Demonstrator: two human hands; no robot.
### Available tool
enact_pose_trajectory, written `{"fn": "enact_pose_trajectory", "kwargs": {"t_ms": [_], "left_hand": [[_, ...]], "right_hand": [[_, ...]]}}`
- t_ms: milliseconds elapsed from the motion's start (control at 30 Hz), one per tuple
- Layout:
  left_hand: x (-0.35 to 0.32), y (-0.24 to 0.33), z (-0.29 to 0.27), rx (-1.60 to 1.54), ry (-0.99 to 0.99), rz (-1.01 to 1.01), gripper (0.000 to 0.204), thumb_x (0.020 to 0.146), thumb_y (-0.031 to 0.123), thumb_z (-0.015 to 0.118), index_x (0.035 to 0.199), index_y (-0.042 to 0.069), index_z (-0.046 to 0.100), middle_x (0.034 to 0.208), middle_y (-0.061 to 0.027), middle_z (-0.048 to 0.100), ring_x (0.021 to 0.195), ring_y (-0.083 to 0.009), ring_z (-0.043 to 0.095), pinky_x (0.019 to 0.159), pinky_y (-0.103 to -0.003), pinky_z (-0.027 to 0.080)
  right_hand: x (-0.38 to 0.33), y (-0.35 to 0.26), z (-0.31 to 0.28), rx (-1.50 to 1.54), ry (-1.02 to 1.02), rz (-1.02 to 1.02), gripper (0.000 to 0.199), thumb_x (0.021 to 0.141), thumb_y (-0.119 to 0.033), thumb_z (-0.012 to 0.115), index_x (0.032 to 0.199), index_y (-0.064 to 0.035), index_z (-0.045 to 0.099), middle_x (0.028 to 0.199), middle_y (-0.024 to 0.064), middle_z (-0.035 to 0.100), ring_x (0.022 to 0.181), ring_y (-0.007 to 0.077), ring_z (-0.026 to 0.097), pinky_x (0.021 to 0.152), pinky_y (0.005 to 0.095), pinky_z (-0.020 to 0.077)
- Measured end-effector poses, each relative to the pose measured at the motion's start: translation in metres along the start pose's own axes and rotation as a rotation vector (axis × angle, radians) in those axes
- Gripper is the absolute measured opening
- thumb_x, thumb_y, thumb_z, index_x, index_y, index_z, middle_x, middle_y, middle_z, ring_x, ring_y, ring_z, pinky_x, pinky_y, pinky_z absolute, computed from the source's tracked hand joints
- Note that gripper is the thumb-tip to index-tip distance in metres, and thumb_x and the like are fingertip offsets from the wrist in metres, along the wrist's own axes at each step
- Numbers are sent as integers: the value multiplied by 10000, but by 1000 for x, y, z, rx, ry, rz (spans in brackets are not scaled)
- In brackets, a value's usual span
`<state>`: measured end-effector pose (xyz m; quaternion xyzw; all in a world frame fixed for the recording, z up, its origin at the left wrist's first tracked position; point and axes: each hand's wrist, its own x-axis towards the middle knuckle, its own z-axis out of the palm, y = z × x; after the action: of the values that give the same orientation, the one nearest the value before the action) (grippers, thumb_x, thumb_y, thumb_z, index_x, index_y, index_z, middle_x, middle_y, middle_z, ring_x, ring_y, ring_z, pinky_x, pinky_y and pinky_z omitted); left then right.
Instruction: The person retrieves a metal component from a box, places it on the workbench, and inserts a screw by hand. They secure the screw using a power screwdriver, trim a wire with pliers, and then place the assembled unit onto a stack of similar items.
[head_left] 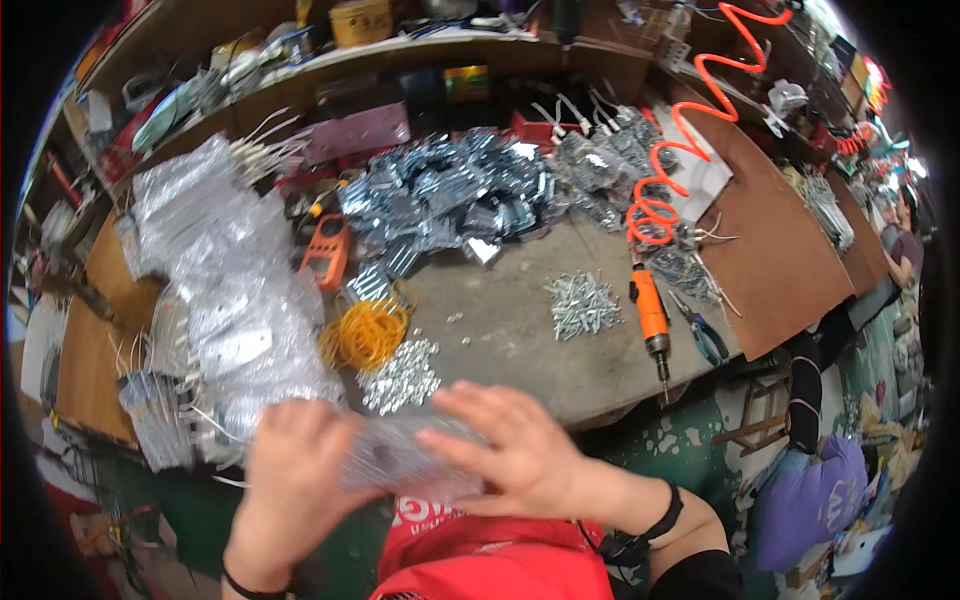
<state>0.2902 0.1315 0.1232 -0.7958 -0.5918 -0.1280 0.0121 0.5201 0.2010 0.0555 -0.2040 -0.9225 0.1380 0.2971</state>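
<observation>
1. Head view, hands: left hand point(290, 465) and right hand point(520, 445) are both clamped on a bubble-wrapped package point(385, 452) at the bench's near edge, one per end, probably to keep the wrap snug.
2. Same view, bench: screws point(585, 305) and small metal bits point(400, 382) are piled apart, likely to avoid mixing. Grey bench top point(510, 345) looks scuffed.
3. Room: crammed shelf point(405, 48), flaking green floor point(690, 420).

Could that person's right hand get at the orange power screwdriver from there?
Probably yes: the orange power screwdriver lies ahead and rightward of the right hand, and nothing seems to block the way. That hand is on the wrapped bundle, though, so it would likely let go first.
</observation>
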Motion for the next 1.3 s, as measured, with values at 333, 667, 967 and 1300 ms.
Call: {"fn": "enact_pose_trajectory", "kwargs": {"t_ms": [333,667,967,1300], "left_hand": [[47,-5,89,-487,454,64,501,707,359,761,1038,32,574,1063,-135,551,945,-310,554,881,-447,423],[50,-4,77,-1959,456,-311,697,810,183,645,1387,1,298,1132,-202,560,936,-274,638,805,-362,521],[5,20,112,-2088,-208,-457,489,939,327,527,1280,-20,470,918,-108,634,805,-186,634,706,-301,515],[0,21,172,-2224,-844,-430,509,822,54,653,1264,-30,415,1111,-190,598,980,-275,628,862,-381,514]], "right_hand": [[28,85,4,1053,177,792,434,926,-276,557,1236,10,454,1038,104,608,920,147,584,827,295,463],[48,59,69,929,-585,117,441,935,-353,516,1092,59,509,918,203,607,841,301,596,791,388,457],[150,179,-30,-126,222,474,334,773,-293,676,1004,-55,636,929,137,674,886,276,648,794,357,496],[178,229,33,-614,139,309,323,695,-262,686,980,-117,641,911,123,600,963,281,590,793,427,498]]}}
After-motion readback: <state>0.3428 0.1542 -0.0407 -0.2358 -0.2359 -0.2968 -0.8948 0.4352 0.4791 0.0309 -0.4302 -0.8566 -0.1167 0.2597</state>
